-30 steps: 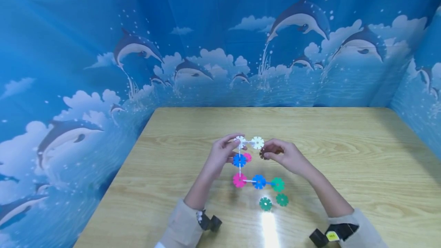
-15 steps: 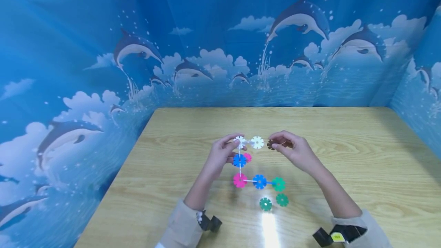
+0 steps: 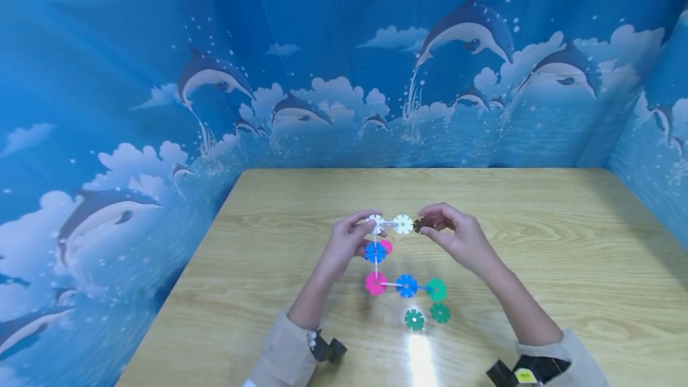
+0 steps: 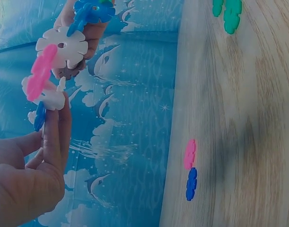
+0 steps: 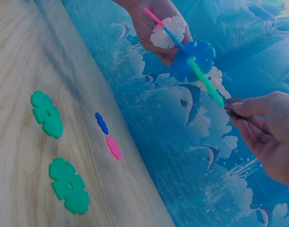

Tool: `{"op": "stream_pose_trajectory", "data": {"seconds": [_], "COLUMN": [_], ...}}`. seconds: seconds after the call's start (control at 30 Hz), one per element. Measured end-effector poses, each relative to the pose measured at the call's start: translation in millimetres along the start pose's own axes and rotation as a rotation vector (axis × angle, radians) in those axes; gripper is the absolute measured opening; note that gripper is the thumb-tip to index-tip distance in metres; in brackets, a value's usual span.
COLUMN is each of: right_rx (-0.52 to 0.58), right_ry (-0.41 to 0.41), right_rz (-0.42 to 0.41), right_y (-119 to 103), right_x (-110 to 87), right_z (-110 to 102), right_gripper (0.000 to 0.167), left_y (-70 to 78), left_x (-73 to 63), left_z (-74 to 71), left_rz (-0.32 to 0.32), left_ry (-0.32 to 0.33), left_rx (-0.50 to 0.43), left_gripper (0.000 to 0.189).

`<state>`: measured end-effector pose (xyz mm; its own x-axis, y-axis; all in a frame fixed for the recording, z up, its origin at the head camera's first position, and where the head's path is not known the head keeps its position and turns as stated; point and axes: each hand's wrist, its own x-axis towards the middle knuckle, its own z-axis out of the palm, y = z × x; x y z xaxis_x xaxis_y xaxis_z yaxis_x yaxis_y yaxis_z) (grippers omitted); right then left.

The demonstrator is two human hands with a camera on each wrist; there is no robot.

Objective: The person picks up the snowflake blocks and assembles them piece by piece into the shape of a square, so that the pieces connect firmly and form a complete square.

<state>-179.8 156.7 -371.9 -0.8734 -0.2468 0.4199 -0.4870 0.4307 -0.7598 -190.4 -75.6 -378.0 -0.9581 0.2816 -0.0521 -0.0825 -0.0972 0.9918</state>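
My left hand [image 3: 344,242] pinches a white snowflake disc at the upper left corner of a joined chain of plastic snowflake discs, raised above the table. The chain runs right to another white disc [image 3: 403,224], and down through a blue disc to a pink disc [image 3: 375,283]. From there it continues right through a blue disc [image 3: 407,285] to a green disc [image 3: 436,289]. Between thumb and fingers, my right hand [image 3: 459,240] holds a brown snowflake disc [image 5: 234,109] edge to edge with the right white disc; whether they interlock I cannot tell.
Two loose green discs [image 5: 47,114] lie on the wooden table [image 3: 537,243]. A loose pink disc [image 4: 190,153] and a loose blue disc [image 4: 191,184] lie farther back, touching or nearly so. A blue dolphin-print curtain [image 3: 333,46] hangs behind and at the sides.
My right hand moved the brown disc from below the right white disc up and rightward, then back left against that disc's edge. My left hand and the chain have barely shifted.
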Motion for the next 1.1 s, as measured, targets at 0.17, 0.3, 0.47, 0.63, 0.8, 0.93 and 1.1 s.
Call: {"op": "stream_pose_trajectory", "data": {"seconds": [0.17, 0.3, 0.47, 0.63, 0.8, 0.93, 1.1], "right_rx": [-0.052, -0.056, -0.043, -0.023, 0.042, 0.081, 0.085], "right_ry": [0.050, 0.084, 0.100, 0.126, 0.140, 0.152, 0.215], "right_rz": [-0.042, -0.127, -0.231, -0.298, -0.306, -0.343, -0.402], "right_y": [-1.6, -1.4, 0.8, 1.0, -12.3, -15.3, 1.0], "right_x": [-0.8, -0.8, 0.4, 0.6, -0.8, -1.0, -0.5], "right_z": [1.1, 2.1, 4.7, 7.2, 5.4, 5.2, 12.7], "right_gripper": [0.021, 0.021, 0.024, 0.026, 0.026, 0.027, 0.030], "left_y": [-0.8, -0.6, -0.9, -2.6, -2.8, -2.0, -0.8], "left_x": [0.2, 0.4, -0.1, 0.1, 0.3, 0.4, -1.1], "left_z": [0.4, 1.0, 1.3, 2.4, 3.6, 3.6, 2.9], "left_rz": [0.004, 0.008, 0.005, -0.001, -0.009, -0.013, -0.015], "left_ry": [-0.001, 0.000, -0.005, -0.019, -0.032, -0.039, -0.043], "left_rx": [-0.005, -0.014, -0.012, -0.005, 0.004, 0.025, 0.033], "left_gripper": [0.031, 0.032, 0.032, 0.032, 0.033, 0.032, 0.032]}}
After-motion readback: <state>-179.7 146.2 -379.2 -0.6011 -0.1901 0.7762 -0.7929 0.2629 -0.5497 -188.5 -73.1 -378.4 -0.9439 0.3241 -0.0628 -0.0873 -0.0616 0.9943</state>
